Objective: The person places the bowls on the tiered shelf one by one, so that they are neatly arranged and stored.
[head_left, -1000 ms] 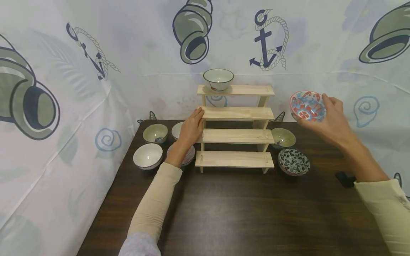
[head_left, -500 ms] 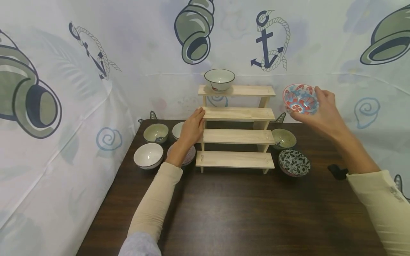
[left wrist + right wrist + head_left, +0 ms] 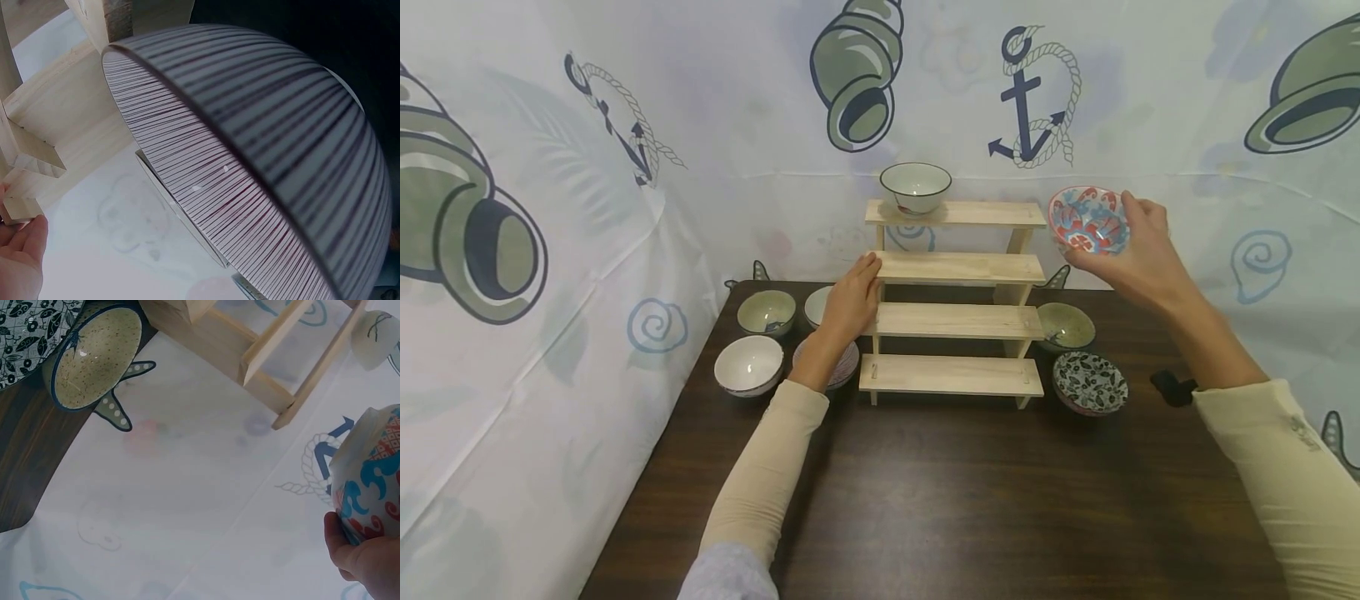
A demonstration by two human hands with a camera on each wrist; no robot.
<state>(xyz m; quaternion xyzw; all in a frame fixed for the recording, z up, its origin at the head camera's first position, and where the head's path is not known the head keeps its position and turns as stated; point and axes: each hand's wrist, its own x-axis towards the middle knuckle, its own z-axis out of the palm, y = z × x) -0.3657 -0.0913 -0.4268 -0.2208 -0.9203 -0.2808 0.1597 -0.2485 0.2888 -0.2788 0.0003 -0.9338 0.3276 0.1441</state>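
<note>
A four-tier wooden stand [image 3: 958, 321] stands on the dark table. My left hand [image 3: 852, 300] is at the left end of its second shelf from the top; in the left wrist view, fingers [image 3: 31, 244] lie against the board's end, with a fingertip on its other side. To the right of the top shelf, my right hand [image 3: 1138, 242] holds a red and blue patterned bowl [image 3: 1088, 221] in the air, tilted toward me, thumb below. A white bowl with a dark rim [image 3: 915, 187] sits on the left of the top shelf.
Left of the stand are a green bowl [image 3: 766, 312], a white bowl [image 3: 748, 365], a striped bowl [image 3: 294, 125] and another pale bowl [image 3: 815, 306]. On the right are an olive bowl [image 3: 1066, 325] and a black-and-white floral bowl [image 3: 1090, 382]. Patterned cloth [image 3: 760, 108] hangs behind.
My right hand has carried the patterned bowl left and upward, closer to the top shelf's right end. The left hand stays at the stand.
</note>
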